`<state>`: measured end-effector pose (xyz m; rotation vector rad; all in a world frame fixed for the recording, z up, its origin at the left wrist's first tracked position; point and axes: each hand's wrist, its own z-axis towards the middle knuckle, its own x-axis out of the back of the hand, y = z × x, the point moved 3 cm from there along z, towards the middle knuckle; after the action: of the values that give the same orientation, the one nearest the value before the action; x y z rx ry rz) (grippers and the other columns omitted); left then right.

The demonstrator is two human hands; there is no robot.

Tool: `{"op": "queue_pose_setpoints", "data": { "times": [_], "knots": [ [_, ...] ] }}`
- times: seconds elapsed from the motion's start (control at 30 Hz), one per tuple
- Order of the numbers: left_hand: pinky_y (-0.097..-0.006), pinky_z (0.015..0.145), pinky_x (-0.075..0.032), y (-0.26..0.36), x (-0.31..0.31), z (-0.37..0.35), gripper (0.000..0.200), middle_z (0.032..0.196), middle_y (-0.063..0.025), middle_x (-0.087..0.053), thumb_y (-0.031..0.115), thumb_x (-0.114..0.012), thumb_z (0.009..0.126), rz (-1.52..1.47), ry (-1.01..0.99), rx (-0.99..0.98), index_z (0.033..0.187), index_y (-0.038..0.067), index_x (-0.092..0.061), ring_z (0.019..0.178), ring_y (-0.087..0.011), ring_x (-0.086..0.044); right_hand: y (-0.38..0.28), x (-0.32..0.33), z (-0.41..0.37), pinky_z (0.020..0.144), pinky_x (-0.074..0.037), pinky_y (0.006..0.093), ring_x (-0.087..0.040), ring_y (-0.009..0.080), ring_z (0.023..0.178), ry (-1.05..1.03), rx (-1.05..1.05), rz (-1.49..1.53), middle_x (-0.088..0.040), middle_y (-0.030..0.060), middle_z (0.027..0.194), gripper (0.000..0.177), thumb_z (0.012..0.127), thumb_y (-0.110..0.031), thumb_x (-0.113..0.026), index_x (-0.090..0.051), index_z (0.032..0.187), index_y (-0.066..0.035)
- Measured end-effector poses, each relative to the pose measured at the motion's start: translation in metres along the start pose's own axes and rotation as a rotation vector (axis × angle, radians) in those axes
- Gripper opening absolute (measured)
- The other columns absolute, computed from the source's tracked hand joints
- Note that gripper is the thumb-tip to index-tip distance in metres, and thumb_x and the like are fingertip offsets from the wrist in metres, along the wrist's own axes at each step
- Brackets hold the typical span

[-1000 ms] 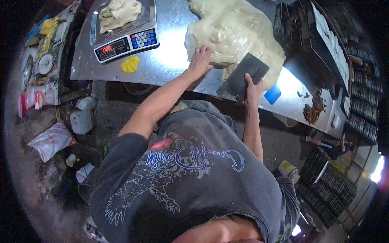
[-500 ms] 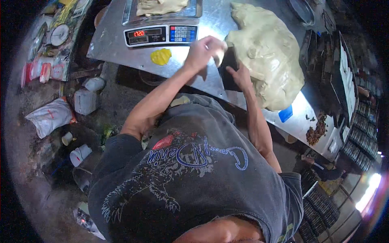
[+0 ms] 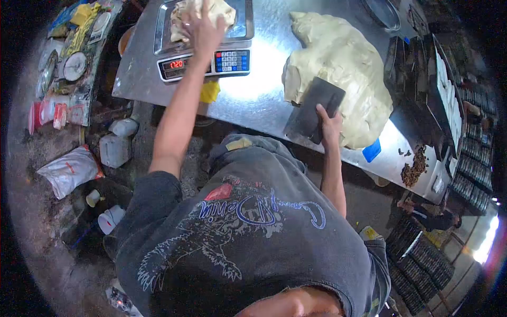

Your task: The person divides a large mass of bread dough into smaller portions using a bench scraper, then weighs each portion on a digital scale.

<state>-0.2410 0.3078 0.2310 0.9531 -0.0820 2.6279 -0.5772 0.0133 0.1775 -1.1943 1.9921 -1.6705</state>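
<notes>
My left hand (image 3: 205,34) reaches over the digital scale (image 3: 232,61) and rests on a lump of pale dough (image 3: 226,11), its fingers spread. That dough sits in the metal pan (image 3: 244,24) of the scale, whose red display reads 1720. In my right hand (image 3: 331,127) is a dark, wide-bladed dough scraper (image 3: 321,95), gripped by its handle. The blade lies against the lower left side of a large mass of dough (image 3: 364,79) on the metal table (image 3: 264,100).
A yellow piece (image 3: 209,92) lies below the scale. Beside the large dough are a blue piece (image 3: 372,151) and brown crumbs (image 3: 414,168). Dark trays (image 3: 433,90) stand at the right. A side table with a dial scale (image 3: 77,66) and a white sack (image 3: 70,170) are at the left.
My left hand has moved from beside the large dough, where it held a small dough piece, up to the dough on the scale. My right hand's scraper now shows flat and plainly.
</notes>
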Motion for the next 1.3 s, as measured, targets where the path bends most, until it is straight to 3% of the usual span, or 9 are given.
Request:
{"op": "queue_pose_setpoints", "data": {
  "times": [0.1, 0.23, 0.33, 0.43, 0.57, 0.73, 1.03, 1.23, 1.3],
  "knots": [
    [-0.0424, 0.104, -0.046, 0.067, 0.007, -0.055, 0.037, 0.125, -0.0187, -0.064, 0.022, -0.062, 0.096, -1.050, -0.459, 0.320, 0.131, 0.011, -0.061, 0.123, -0.0324, -0.059, 0.014, 0.022, -0.001, 0.082, -0.053, 0.0328, -0.065, 0.0188, 0.090, 0.083, -0.015, 0.120, -0.070, 0.0089, 0.106, 0.044, 0.088, -0.021, -0.079, -0.063, 0.121, 0.002],
    [-0.0408, 0.111, -0.040, 0.192, 0.036, -0.132, 0.038, 0.134, -0.0184, -0.059, 0.021, -0.060, 0.096, -1.320, -0.771, -0.054, 0.129, 0.003, -0.060, 0.129, -0.0326, -0.053, 0.016, 0.053, -0.012, 0.081, -0.053, 0.0329, -0.065, 0.0173, 0.089, 0.114, -0.043, 0.145, -0.069, 0.0075, 0.105, 0.040, 0.088, -0.018, -0.079, -0.063, 0.119, 0.001],
    [-0.0430, 0.112, -0.039, 0.249, 0.053, -0.143, 0.049, 0.132, -0.0217, -0.055, 0.026, -0.061, 0.094, -1.267, -0.681, -0.109, 0.135, -0.001, -0.051, 0.129, -0.0363, -0.050, 0.018, 0.076, -0.013, 0.080, -0.053, 0.0326, -0.064, 0.0168, 0.089, 0.114, -0.009, 0.221, -0.069, 0.0068, 0.104, 0.038, 0.088, -0.017, -0.078, -0.063, 0.118, 0.001],
    [-0.0453, 0.107, -0.042, 0.286, 0.037, -0.169, 0.058, 0.123, -0.0235, -0.056, 0.026, -0.071, 0.088, -0.967, -0.891, -0.126, 0.136, 0.000, -0.049, 0.120, -0.0383, -0.053, 0.028, 0.106, -0.020, 0.080, -0.053, 0.0324, -0.064, 0.0168, 0.088, 0.151, -0.010, 0.281, -0.069, 0.0067, 0.104, 0.038, 0.089, -0.017, -0.077, -0.062, 0.119, 0.002],
    [-0.0446, 0.093, -0.050, 0.301, 0.017, -0.182, 0.064, 0.115, -0.0200, -0.058, 0.019, -0.085, 0.073, -0.899, -0.837, -0.183, 0.125, 0.002, -0.052, 0.110, -0.0386, -0.059, 0.039, 0.133, -0.019, 0.081, -0.053, 0.0327, -0.065, 0.0172, 0.090, 0.144, -0.030, 0.269, -0.069, 0.0074, 0.108, 0.039, 0.089, -0.016, -0.076, -0.061, 0.121, 0.001],
    [-0.0445, 0.081, -0.054, 0.278, 0.023, -0.169, 0.026, 0.100, -0.0149, -0.068, 0.016, -0.077, 0.082, -1.111, -0.752, -0.168, 0.102, 0.004, -0.065, 0.094, -0.0369, -0.067, 0.048, 0.141, -0.007, 0.082, -0.053, 0.0331, -0.065, 0.0177, 0.091, 0.125, -0.038, 0.241, -0.069, 0.0083, 0.108, 0.038, 0.089, -0.015, -0.076, -0.061, 0.120, 0.001],
    [-0.0410, 0.077, -0.055, 0.251, 0.075, -0.182, 0.017, 0.099, -0.0097, -0.069, 0.017, -0.071, 0.088, -1.128, -0.629, 0.020, 0.101, 0.006, -0.069, 0.090, -0.0321, -0.068, 0.007, 0.087, 0.025, 0.081, -0.053, 0.0312, -0.065, 0.0170, 0.090, -0.103, 0.101, 0.208, -0.069, 0.0098, 0.108, 0.037, 0.089, -0.015, -0.077, -0.062, 0.117, 0.003],
    [-0.0399, 0.074, -0.055, 0.242, 0.080, -0.168, 0.019, 0.097, -0.0089, -0.069, 0.022, -0.073, 0.087, -1.198, -0.638, 0.082, 0.099, 0.007, -0.072, 0.087, -0.0321, -0.068, -0.010, 0.052, 0.042, 0.084, -0.052, 0.0316, -0.063, 0.0176, 0.094, -0.012, 0.299, 0.146, -0.069, 0.0106, 0.109, 0.040, 0.090, -0.017, -0.077, -0.061, 0.119, 0.005],
    [-0.0333, 0.070, -0.055, 0.235, 0.082, -0.155, 0.017, 0.089, -0.0070, -0.071, 0.021, -0.070, 0.091, -1.243, -0.704, 0.206, 0.097, 0.006, -0.073, 0.079, -0.0212, -0.070, -0.002, 0.035, 0.039, 0.086, -0.052, 0.0326, -0.063, 0.0176, 0.095, -0.047, 0.249, 0.058, -0.069, 0.0102, 0.108, 0.043, 0.089, -0.019, -0.077, -0.061, 0.120, 0.006]
  ]
}}
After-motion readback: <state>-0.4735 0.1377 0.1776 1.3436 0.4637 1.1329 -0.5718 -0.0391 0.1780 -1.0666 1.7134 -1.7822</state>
